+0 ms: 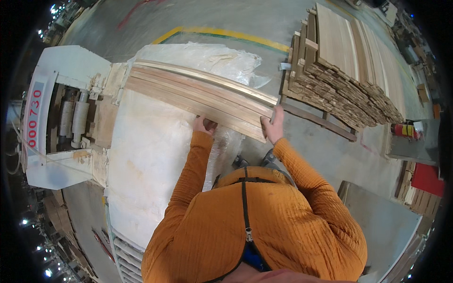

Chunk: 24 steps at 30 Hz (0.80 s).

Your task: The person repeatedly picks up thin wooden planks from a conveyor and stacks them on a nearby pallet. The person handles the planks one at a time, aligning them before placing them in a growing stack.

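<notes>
Several long pale wooden boards [188,96] lie side by side, slanting across the far part of a white covered table [146,137]. At their right end my right hand [274,125] is closed around the ends, with the thumb on the near side. My left hand [205,125] grips the near edge of the boards, its fingers curled and partly hidden by the wood. Along the far side runs another narrow board [203,75], with a thin dark gap between it and the rest.
On the left stands a white machine [61,170] with metal rollers [81,113]. A tall stack of planks [339,56] sits on a dark frame at the far right. Crumpled clear plastic [236,61] hangs over the table's far edge. A grey panel [377,221] lies at the lower right.
</notes>
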Motion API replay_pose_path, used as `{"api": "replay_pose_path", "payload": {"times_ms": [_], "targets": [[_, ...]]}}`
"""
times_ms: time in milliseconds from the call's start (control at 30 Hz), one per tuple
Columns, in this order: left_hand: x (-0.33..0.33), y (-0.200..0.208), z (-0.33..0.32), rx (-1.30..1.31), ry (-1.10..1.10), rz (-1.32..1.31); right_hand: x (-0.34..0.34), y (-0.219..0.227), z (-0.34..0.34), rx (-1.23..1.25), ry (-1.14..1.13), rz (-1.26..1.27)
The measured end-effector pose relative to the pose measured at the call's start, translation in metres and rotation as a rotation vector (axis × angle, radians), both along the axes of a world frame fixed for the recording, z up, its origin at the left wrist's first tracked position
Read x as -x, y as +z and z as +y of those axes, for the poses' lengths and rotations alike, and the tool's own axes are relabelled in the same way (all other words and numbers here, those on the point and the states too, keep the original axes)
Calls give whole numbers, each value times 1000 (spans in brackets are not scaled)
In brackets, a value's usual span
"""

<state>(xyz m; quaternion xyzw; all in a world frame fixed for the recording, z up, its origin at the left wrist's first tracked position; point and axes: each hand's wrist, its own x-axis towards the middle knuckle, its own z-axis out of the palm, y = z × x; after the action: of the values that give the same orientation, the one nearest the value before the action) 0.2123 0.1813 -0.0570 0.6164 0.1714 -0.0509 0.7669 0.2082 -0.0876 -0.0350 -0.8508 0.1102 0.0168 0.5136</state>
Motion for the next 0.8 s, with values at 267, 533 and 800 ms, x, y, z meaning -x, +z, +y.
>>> {"api": "replay_pose_path", "payload": {"times_ms": [267,533,800], "targets": [[20,-11,8,477,450,523,-9,75,-1,914,781,-170],[92,-3,-31,600,211,525,-17,65,16,991,814,-68],[54,22,-111,1065,387,65,23,154,-31,968,843,-172]]}}
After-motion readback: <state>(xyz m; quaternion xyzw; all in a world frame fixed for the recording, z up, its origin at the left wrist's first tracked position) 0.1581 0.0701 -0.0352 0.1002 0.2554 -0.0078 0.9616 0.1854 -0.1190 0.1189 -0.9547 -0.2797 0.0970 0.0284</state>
